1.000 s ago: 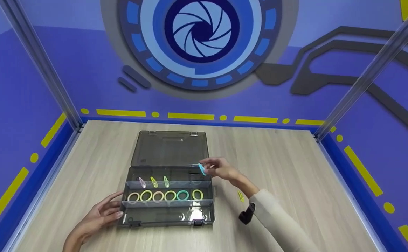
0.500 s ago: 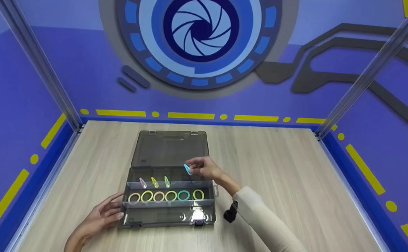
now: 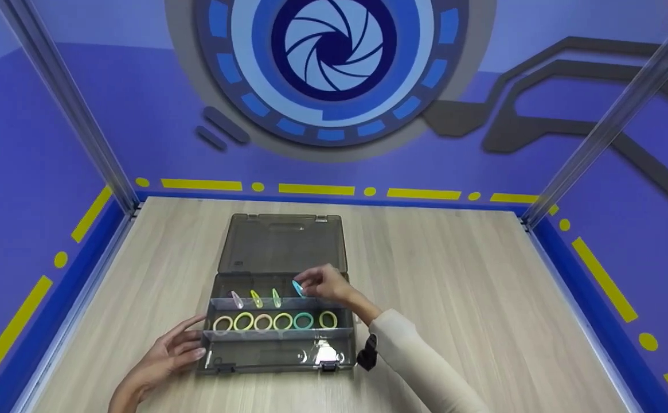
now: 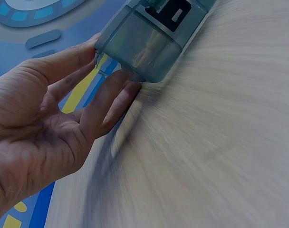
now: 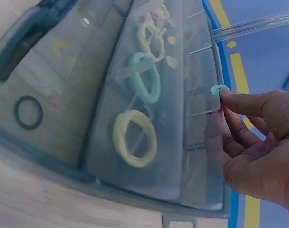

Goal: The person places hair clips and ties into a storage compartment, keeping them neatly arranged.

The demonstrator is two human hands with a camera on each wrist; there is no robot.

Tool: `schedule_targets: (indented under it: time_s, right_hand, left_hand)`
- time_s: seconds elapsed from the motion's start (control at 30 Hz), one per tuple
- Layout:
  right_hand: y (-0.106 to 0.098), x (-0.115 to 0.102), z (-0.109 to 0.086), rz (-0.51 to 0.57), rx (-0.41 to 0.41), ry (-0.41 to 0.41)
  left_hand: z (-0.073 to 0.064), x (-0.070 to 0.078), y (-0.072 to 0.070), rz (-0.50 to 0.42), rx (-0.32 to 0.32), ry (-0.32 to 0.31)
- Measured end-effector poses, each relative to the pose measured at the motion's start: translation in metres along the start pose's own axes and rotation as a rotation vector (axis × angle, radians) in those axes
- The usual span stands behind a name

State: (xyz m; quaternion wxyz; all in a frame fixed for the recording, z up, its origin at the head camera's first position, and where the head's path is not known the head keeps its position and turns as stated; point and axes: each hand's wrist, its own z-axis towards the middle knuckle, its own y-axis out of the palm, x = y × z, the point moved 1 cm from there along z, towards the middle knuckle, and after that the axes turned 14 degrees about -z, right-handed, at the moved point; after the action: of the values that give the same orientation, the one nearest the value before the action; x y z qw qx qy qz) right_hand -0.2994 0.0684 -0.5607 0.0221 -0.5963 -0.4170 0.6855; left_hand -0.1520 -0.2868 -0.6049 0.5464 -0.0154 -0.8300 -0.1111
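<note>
An open smoky see-through divided box (image 3: 253, 353) lies on the table with its lid (image 3: 282, 246) folded back. My right hand (image 3: 325, 282) pinches a light blue snap hair clip (image 3: 298, 288) between thumb and fingertips over the back row; the right wrist view shows the clip's blue end (image 5: 216, 90) at the thumb tip. Left of it stand a pink clip (image 3: 237, 299), a yellow clip (image 3: 257, 298) and a green clip (image 3: 276, 297). The middle row holds several hair ties, one of them teal (image 3: 303, 320). My left hand (image 3: 167, 355) rests its fingers against the box's left end (image 4: 149, 52).
The front row of the box shows only its bare floor and two dark latches, one at the right (image 3: 329, 366). Wood-grain table (image 3: 454, 275) surrounds the box. Blue panels (image 3: 139, 132) and metal posts (image 3: 597, 132) stand around the table.
My right hand has carried the blue clip leftward and lower over the back row. A yellow clip on the table at the right is now hidden by my sleeve. The left hand stays put.
</note>
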Motion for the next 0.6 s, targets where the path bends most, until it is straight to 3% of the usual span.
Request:
schedule_targets:
  time_s: [0.27,0.43,0.6]
  right_hand:
    - [0.01,0.004,0.005,-0.055,0.024,0.009]
    - [0.014,0.003,0.007,-0.06,0.048,0.07]
    - [0.018,0.0,0.01,-0.157,0.058,0.116]
  left_hand:
    - [0.0,0.001,-0.001,-0.011,-0.024,0.015]
    - [0.001,0.0,-0.001,-0.027,-0.042,0.016]
    - [0.002,0.001,-0.002,-0.036,-0.05,0.016]
